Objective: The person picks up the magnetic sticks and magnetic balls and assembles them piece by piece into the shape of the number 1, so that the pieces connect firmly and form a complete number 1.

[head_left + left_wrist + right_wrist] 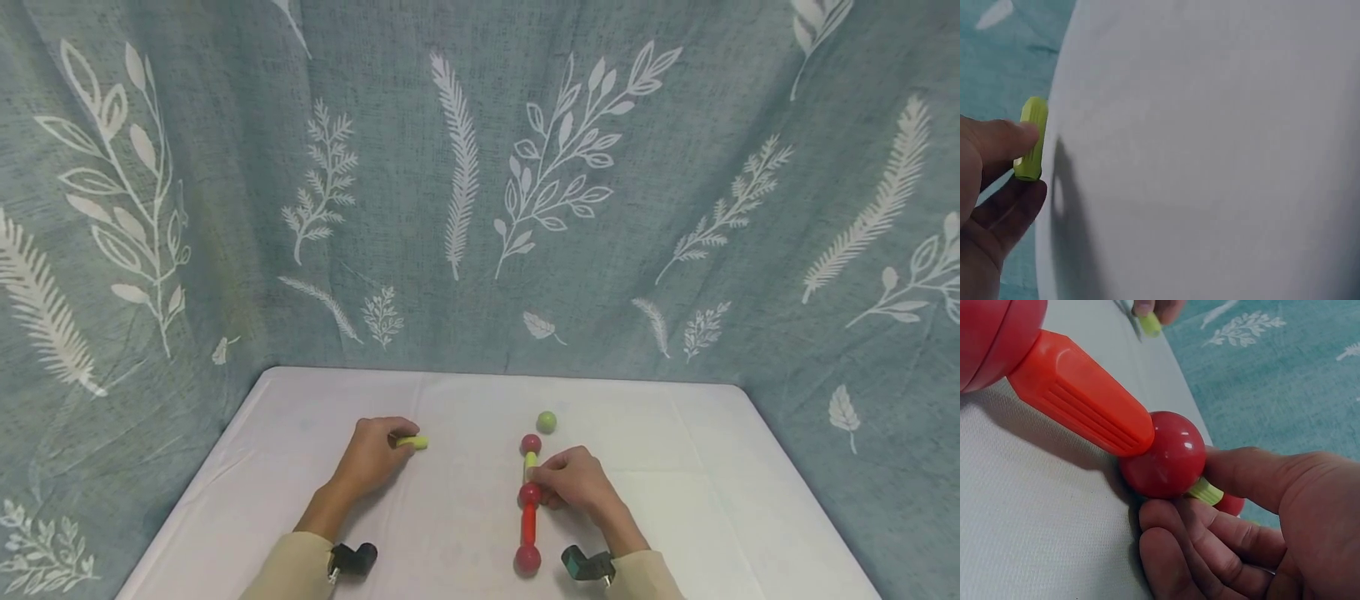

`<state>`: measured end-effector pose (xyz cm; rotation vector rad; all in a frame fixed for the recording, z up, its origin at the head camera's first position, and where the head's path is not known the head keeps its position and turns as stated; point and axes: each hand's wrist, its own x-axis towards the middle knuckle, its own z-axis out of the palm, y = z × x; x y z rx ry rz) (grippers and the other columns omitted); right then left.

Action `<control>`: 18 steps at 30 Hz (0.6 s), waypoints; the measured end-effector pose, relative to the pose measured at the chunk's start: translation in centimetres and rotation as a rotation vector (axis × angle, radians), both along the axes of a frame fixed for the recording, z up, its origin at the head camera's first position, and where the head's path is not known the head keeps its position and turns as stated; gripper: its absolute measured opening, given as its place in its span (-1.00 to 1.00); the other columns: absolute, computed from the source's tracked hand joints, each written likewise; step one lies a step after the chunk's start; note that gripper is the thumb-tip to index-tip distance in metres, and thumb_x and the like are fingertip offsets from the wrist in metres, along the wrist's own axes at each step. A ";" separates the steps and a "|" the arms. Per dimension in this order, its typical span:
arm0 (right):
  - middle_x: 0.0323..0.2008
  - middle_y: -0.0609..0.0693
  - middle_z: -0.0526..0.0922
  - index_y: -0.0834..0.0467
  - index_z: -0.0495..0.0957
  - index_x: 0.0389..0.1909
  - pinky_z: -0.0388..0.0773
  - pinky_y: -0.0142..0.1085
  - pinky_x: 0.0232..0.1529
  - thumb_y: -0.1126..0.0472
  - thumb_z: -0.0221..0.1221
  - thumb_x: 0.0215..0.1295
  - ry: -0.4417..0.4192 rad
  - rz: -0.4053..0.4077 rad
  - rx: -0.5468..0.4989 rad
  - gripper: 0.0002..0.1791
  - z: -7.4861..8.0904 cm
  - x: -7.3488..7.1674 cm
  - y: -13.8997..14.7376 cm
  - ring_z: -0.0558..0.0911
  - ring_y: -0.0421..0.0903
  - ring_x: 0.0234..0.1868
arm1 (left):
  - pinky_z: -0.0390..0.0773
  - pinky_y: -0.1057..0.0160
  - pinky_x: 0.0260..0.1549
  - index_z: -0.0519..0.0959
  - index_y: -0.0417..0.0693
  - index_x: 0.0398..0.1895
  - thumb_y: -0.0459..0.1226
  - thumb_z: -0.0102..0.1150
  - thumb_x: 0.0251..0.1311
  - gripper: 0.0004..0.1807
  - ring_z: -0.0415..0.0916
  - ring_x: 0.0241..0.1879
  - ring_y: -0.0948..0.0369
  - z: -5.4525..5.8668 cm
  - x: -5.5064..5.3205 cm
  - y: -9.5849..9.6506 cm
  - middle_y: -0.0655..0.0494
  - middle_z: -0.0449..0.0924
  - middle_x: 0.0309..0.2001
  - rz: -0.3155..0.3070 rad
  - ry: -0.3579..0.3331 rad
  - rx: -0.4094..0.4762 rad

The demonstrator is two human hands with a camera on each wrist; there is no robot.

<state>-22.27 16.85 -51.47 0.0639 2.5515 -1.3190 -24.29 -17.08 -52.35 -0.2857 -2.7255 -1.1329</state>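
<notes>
My left hand (375,457) pinches a short yellow-green grooved rod (1035,111) between thumb and fingers, at the left of the table. At the right, a chain of red balls and rods lies lengthwise: a near ball (528,559), an orange-red rod (528,525), a middle ball (1166,456), a second yellow-green rod (530,458) and a far ball (531,443). My right hand (576,480) grips the chain around that second rod, thumb and fingers close against the middle ball. In the right wrist view the fingers hide much of this rod.
A loose green ball (547,422) sits just beyond the chain's far end. White cloth covers the table (697,500), with leaf-patterned blue-green curtain (480,317) behind it and on both sides. Each wrist carries a small dark camera.
</notes>
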 end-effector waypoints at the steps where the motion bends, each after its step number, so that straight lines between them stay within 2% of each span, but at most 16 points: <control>1: -0.51 -0.05 0.76 0.18 0.82 -0.31 0.62 -0.34 -0.37 0.12 0.42 0.38 0.001 0.003 0.007 -0.80 0.0 0.0 -0.1 0.66 -0.13 -0.44 | 0.76 0.01 0.01 0.83 -0.19 -0.07 -0.51 0.52 0.19 -0.75 0.79 -0.05 0.06 0.1 0.3 0.2 -0.03 0.87 -0.08 0.011 0.003 0.007; 7: -0.54 -0.04 0.73 0.16 0.82 -0.34 0.63 -0.33 -0.38 0.08 0.44 0.37 0.010 0.009 0.043 -0.78 0.1 0.1 -0.4 0.66 -0.14 -0.47 | 0.77 0.07 -0.04 0.82 -0.18 -0.04 -0.51 0.52 0.20 -0.74 0.79 -0.04 0.08 1.6 2.9 1.7 -0.02 0.87 -0.07 0.073 -0.017 0.089; 12: -0.56 -0.04 0.73 0.17 0.82 -0.36 0.65 -0.32 -0.39 0.10 0.44 0.37 0.023 0.010 0.045 -0.79 0.2 0.2 -0.5 0.67 -0.14 -0.49 | 0.77 0.01 0.04 0.79 -0.17 0.06 -0.45 0.44 0.31 -0.73 0.78 -0.01 0.06 2.7 5.7 3.3 -0.01 0.84 -0.04 0.124 -0.124 0.180; 15: -0.56 -0.04 0.73 0.17 0.82 -0.36 0.64 -0.33 -0.40 0.10 0.43 0.37 0.025 0.011 0.050 -0.79 0.1 0.2 -0.5 0.66 -0.14 -0.50 | 0.76 0.00 0.04 0.78 -0.16 0.11 -0.41 0.38 0.37 -0.72 0.75 -0.03 0.10 3.0 7.4 4.3 0.03 0.82 -0.05 0.109 -0.219 0.254; 18: -0.56 -0.04 0.73 0.17 0.82 -0.35 0.64 -0.33 -0.40 0.10 0.43 0.38 0.025 0.011 0.054 -0.79 0.1 0.2 -0.5 0.66 -0.14 -0.50 | 0.76 0.06 -0.01 0.77 -0.17 0.12 -0.35 0.36 0.40 -0.72 0.73 -0.06 0.16 3.0 9.0 5.5 0.07 0.80 -0.06 0.060 -0.293 0.315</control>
